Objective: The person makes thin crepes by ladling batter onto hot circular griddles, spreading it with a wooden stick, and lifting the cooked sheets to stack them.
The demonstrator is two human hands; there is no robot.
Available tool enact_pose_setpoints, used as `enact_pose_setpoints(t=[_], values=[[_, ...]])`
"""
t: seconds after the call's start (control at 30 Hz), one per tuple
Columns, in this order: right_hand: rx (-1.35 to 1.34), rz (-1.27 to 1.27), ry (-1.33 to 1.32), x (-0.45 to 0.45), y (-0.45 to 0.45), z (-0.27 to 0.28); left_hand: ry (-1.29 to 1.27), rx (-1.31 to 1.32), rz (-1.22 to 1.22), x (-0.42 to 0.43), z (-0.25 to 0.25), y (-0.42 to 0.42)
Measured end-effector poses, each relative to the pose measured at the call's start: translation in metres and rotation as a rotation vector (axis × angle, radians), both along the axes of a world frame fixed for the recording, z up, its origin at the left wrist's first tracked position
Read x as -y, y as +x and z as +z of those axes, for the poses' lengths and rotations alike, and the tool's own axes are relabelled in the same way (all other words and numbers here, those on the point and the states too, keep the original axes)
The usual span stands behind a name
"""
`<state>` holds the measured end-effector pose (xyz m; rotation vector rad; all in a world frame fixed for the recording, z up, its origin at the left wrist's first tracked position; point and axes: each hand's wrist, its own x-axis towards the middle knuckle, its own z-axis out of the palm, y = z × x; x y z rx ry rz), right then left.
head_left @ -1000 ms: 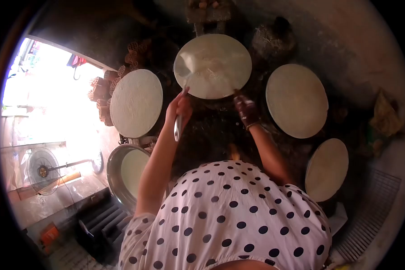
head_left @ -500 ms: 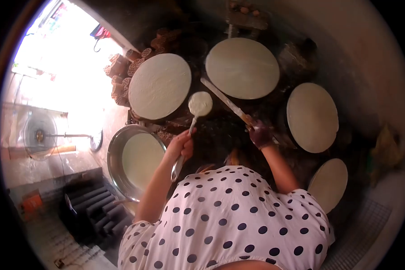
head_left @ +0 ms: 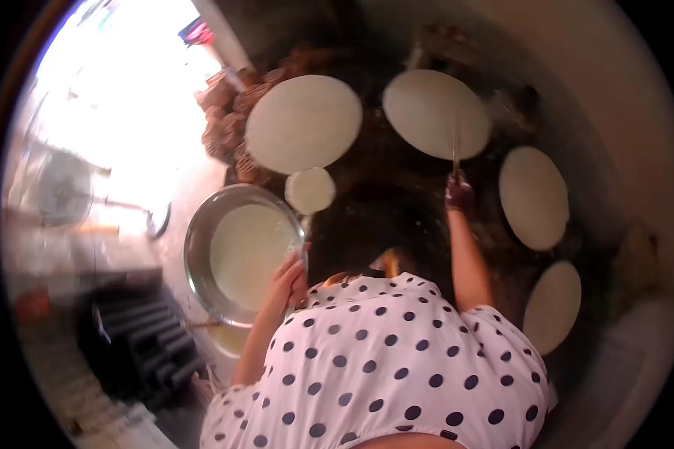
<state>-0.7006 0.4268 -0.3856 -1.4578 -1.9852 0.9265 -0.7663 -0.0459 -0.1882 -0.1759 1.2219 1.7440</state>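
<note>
My left hand (head_left: 290, 278) is closed round the handle of a ladle, whose round head (head_left: 310, 190) is coated with pale batter and hangs beside the lower edge of a round white surface (head_left: 304, 124). Just below and left of the ladle is a metal basin (head_left: 195, 277) of pale liquid (head_left: 251, 254). My right hand (head_left: 459, 191), in a dark glove, grips a thin stick (head_left: 456, 156) that points away from me. The stick's far end lies over another round pale surface (head_left: 436, 112) and is blurred.
Two more round pale surfaces (head_left: 534, 198) (head_left: 553, 307) stand on the right. Perforated brown cylinders (head_left: 221, 123) are stacked at the upper left. Dark ribbed objects (head_left: 146, 337) lie at the lower left, with a blurred fan (head_left: 64, 187) above them.
The view has turned left. My left hand and the ladle have moved toward the basin. The stick, earlier slanting left beside the top surface, now points forward over it.
</note>
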Motion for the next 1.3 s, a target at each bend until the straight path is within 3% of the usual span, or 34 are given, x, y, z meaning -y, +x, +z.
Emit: enact_pose_setpoints(t=[0.03,0.07,0.1,0.13,0.2,0.23,0.3,0.37,0.43,0.47,0.57,0.6,0.63,0.67,0.7,0.73,0.77,0.83,0.87,0.9,0.93,1.0,1.03,1.1,1.13,1.2,1.3], values=[[0.211,0.058,0.096,-0.012,-0.001,-0.061,-0.157,-0.210,-0.049,0.009,0.007,0.004],[0.480,0.228,0.307,0.012,-0.003,-0.051,-0.149,-0.197,-0.062,0.015,0.005,0.000],[0.086,0.375,0.350,0.052,0.011,-0.005,-0.139,-0.179,-0.087,0.019,0.001,-0.007],[0.240,0.376,0.208,0.074,0.010,0.009,-0.111,-0.175,-0.184,0.019,-0.013,-0.020],[0.068,0.227,0.083,0.106,0.005,0.037,0.242,0.339,-0.020,-0.002,-0.040,-0.045],[-0.034,0.151,0.025,0.117,0.004,0.044,0.234,0.348,-0.064,-0.018,-0.041,-0.054],[-0.028,0.156,-0.124,0.113,0.005,0.049,0.110,0.396,0.035,-0.045,-0.033,-0.070],[-0.019,0.170,-0.274,0.111,0.002,0.043,0.070,0.322,-0.028,-0.051,-0.020,-0.084],[0.009,0.188,-0.412,0.115,0.005,0.043,0.313,0.114,-0.077,-0.031,0.004,-0.103],[0.014,0.129,-0.378,0.120,0.008,0.045,0.271,0.049,-0.078,-0.022,0.015,-0.108],[0.164,-0.057,-0.390,0.135,0.016,0.084,0.284,0.244,-0.067,-0.021,0.007,-0.127],[0.161,-0.067,-0.385,0.133,0.016,0.085,0.261,0.452,0.035,-0.032,0.016,-0.136],[0.070,-0.211,-0.488,0.132,0.021,0.092,0.263,0.458,0.024,-0.030,0.024,-0.142],[0.081,-0.301,-0.470,0.125,0.062,0.028,0.165,0.190,-0.090,-0.030,-0.024,-0.100],[0.087,-0.391,-0.451,0.121,0.098,-0.012,0.070,-0.019,-0.208,-0.032,-0.021,-0.097],[0.267,-0.436,-0.297,0.118,0.121,-0.017,-0.023,-0.318,-0.282,-0.036,0.003,-0.080],[0.256,-0.409,-0.262,0.120,0.146,0.003,-0.034,-0.306,-0.303,-0.041,0.012,-0.079],[0.416,-0.598,-0.210,0.119,0.185,0.025,-0.134,-0.346,-0.421,-0.058,0.019,-0.079],[0.354,-0.720,-0.313,0.115,0.209,0.032,-0.129,-0.268,-0.486,-0.074,0.020,-0.082],[0.625,-0.703,-0.165,0.103,0.244,0.003,-0.127,-0.260,-0.508,-0.084,0.009,-0.091],[0.895,-0.677,-0.021,0.091,0.271,-0.024,-0.085,-0.068,-0.547,-0.097,-0.007,-0.104],[0.837,-0.686,-0.255,0.084,0.277,0.066,-0.009,0.167,-0.633,-0.109,-0.025,-0.113],[0.832,-0.708,-0.264,0.073,0.293,0.053,-0.009,0.165,-0.655,-0.106,-0.026,-0.114],[1.029,-0.620,0.575,0.055,0.329,0.015,0.153,0.308,-0.606,-0.095,-0.020,-0.115],[1.024,-0.635,0.561,0.056,0.326,0.023,0.263,0.392,-0.612,-0.096,-0.010,-0.101],[0.880,-0.689,0.172,0.055,0.300,0.064,0.164,0.356,-0.667,-0.116,-0.010,-0.080],[0.824,-0.562,0.143,0.038,0.337,0.028,0.071,0.432,-0.720,-0.152,-0.023,-0.030]])
